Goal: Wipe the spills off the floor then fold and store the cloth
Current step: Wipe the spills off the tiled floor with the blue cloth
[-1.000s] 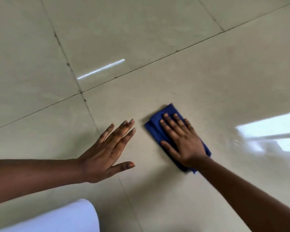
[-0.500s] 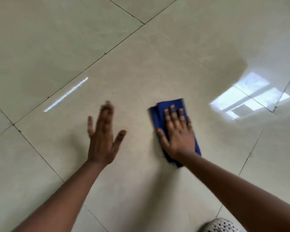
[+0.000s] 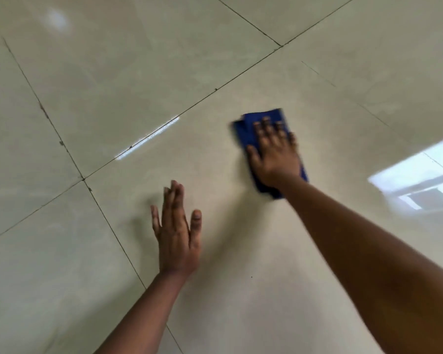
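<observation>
The right hand (image 3: pixel 273 152) presses flat, fingers straight, on the folded blue cloth (image 3: pixel 248 129) on the floor (image 3: pixel 113 72). The left hand (image 3: pixel 175 231) is open, holding nothing. The cloth could bunch or slip under uneven pressure.

A tiled floor (image 3: pixel 113 72) fills the whole view, seen from above. A folded cloth (image 3: pixel 251 129) lies flat on the floor, right of centre and farther from the person. The right hand (image 3: pixel 274 154) lies flat on top of the cloth, fingers spread and pointing away, with the right forearm running back toward the lower right corner. The left hand (image 3: pixel 175 231) sits nearer the person and to the left of the cloth, well apart from it, fingers straight and pointing away; whether it touches the floor cannot be told. Its forearm runs down to the bottom edge. Grout lines (image 3: pixel 62 146) cross to the left of both hands, and another crossing lies beyond the cloth.
</observation>
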